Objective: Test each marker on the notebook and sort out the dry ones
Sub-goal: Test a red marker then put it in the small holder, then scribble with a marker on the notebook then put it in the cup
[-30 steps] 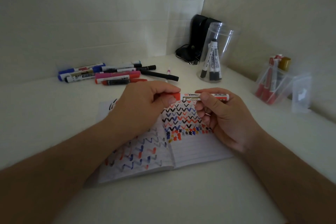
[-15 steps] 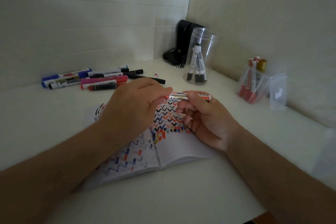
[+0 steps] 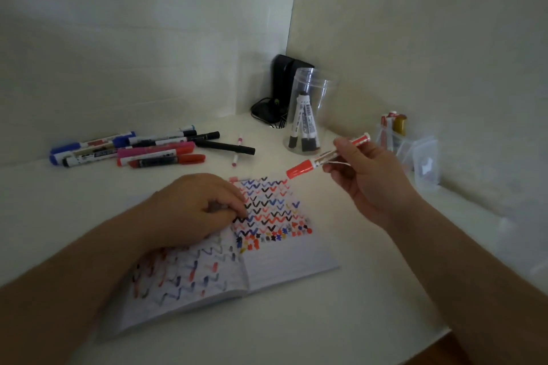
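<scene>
**Capped red marker held between two sorting containers**

The red marker [image 3: 327, 156] is held above the counter [image 3: 296, 320], capped, its red cap pointing down-left toward the notebook [image 3: 284, 258]. It is pinched along the barrel by the fingers and thumb of the right hand [image 3: 367, 178], so this grip is clamped on the marker. The left hand [image 3: 195, 210] rests on the open notebook with fingers loosely curled; nothing is seen held in it.

A mis-sort is judged the main risk. The marker is poised between the clear jar [image 3: 310, 115], where black-capped markers stand, and the clear bag [image 3: 394, 139] of red and gold ones to the right; which holds the dry ones cannot be told, so a wrong drop would go unnoticed. The jar is tall and light-looking and could be tipped if its rim is knocked by the marker or the wrist. The untested pile [image 3: 133, 149] lies well apart on the left; a marker laid nearby could be confused with it. The notebook page could shift if the left hand is lifted.
</scene>
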